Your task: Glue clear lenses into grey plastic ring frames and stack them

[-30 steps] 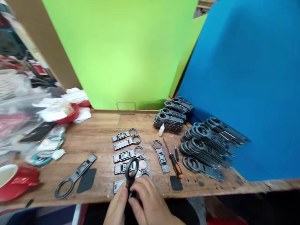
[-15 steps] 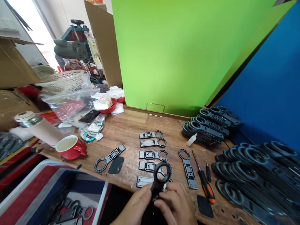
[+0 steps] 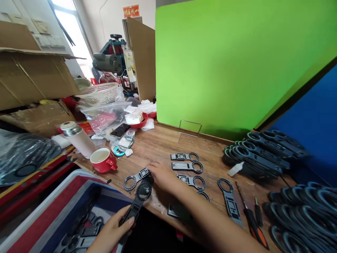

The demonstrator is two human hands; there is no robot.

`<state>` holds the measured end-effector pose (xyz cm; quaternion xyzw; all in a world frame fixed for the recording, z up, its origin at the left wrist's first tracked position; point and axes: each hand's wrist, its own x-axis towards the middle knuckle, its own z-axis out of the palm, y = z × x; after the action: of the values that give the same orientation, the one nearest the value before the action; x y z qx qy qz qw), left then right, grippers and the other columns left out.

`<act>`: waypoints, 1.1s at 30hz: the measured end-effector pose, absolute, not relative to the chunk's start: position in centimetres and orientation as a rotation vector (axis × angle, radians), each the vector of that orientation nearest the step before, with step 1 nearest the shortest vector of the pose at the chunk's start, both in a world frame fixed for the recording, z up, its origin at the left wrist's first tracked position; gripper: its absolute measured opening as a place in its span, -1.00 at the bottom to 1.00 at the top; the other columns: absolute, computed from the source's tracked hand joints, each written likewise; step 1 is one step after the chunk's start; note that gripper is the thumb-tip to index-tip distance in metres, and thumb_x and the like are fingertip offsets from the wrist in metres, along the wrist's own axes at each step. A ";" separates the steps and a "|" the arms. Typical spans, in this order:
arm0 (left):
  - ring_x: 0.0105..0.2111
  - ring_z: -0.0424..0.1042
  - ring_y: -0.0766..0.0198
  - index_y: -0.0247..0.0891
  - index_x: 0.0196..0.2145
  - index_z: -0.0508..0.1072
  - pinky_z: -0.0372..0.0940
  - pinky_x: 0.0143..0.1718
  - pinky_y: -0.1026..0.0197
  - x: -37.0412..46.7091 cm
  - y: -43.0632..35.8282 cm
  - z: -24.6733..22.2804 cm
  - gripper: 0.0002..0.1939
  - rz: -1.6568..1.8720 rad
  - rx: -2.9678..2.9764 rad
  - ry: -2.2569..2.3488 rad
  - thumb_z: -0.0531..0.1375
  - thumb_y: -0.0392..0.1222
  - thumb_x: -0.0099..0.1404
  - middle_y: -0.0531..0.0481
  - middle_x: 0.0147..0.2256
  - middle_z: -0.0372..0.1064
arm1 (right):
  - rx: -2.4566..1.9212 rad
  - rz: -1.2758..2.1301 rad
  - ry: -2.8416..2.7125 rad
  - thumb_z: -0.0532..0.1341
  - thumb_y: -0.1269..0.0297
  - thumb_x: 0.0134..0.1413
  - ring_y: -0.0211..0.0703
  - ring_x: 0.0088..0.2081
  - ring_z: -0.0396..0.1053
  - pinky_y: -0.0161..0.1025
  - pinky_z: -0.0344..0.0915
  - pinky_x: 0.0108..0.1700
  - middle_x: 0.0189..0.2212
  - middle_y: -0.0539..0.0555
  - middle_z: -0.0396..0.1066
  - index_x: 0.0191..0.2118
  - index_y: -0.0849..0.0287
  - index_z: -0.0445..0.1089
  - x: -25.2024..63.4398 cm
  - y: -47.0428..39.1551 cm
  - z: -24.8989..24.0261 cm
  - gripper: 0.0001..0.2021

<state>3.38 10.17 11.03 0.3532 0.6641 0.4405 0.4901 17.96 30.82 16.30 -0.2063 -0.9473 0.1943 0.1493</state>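
My left hand point(image 3: 117, 225) is closed around the handle end of a black ring-ended part point(image 3: 135, 207), at the table's front edge above the bin. Its ring end point(image 3: 144, 190) points up and away from me. My right hand point(image 3: 159, 174) stretches across to the left, at the far end of a grey ring-ended part point(image 3: 130, 182) lying on the table. Its back hides most of its fingers, so their grip cannot be made out. A dark pad point(image 3: 149, 180) shows just below those fingers. Several similar grey parts point(image 3: 186, 166) lie in a column, partly behind my right forearm.
A fabric-lined bin point(image 3: 76, 175) with loose parts stands at the lower left. Behind it are a red mug point(image 3: 104, 161) and a flask point(image 3: 79, 140). On the right lie a grey part point(image 3: 229, 200), a screwdriver point(image 3: 250, 218), a small white bottle point(image 3: 236, 169) and stacked black parts point(image 3: 255, 151).
The view has swung left. My hands have separated: the left has carried the black part left and lower, while the right has let go of it and reached over to the grey part.
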 end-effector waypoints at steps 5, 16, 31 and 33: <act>0.02 0.36 0.05 -0.19 -0.06 0.48 0.19 0.10 0.06 1.4 9.5 10.3 -0.51 1.031 1.021 1.857 0.16 0.14 0.15 -0.07 -0.04 0.46 | -0.424 0.511 -3.004 0.23 0.33 0.06 0.02 0.00 0.28 -0.05 0.22 0.00 -0.05 0.13 0.38 0.03 0.01 0.36 13.2 32.6 14.6 -0.63; -0.04 0.36 -0.02 -0.18 -0.17 0.55 0.16 0.09 -0.10 2.3 21.6 12.6 -0.68 0.981 1.534 1.986 0.09 -0.05 0.23 -0.16 -0.14 0.45 | -0.989 1.277 -1.904 0.11 0.18 0.17 -0.08 -0.15 0.41 -0.08 0.34 -0.08 -0.12 0.10 0.45 0.09 0.13 0.32 22.3 30.4 17.3 -0.62; 0.16 0.20 0.09 -0.24 -0.14 0.48 0.08 0.20 0.08 12.8 16.4 14.6 -0.57 1.542 0.229 1.445 0.17 0.11 0.16 -0.08 0.01 0.40 | -0.848 0.621 -2.182 0.11 0.41 0.12 0.01 -0.05 0.28 0.00 0.31 -0.02 -0.06 0.18 0.34 0.06 0.14 0.27 22.9 19.7 16.5 -0.64; 0.18 0.16 0.10 -0.22 -0.14 0.49 -0.01 0.24 0.11 12.2 16.0 14.5 -0.53 1.505 0.388 1.479 0.20 0.16 0.13 -0.03 0.03 0.39 | -0.864 0.735 -2.169 0.15 0.43 0.07 -0.01 -0.08 0.28 -0.03 0.31 -0.03 -0.10 0.15 0.35 -0.05 0.15 0.31 23.3 19.7 17.3 -0.71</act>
<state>12.23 16.03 14.53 0.1590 0.6055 0.6162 0.4778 23.26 19.71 17.28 -0.3318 -0.8333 0.2824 0.3401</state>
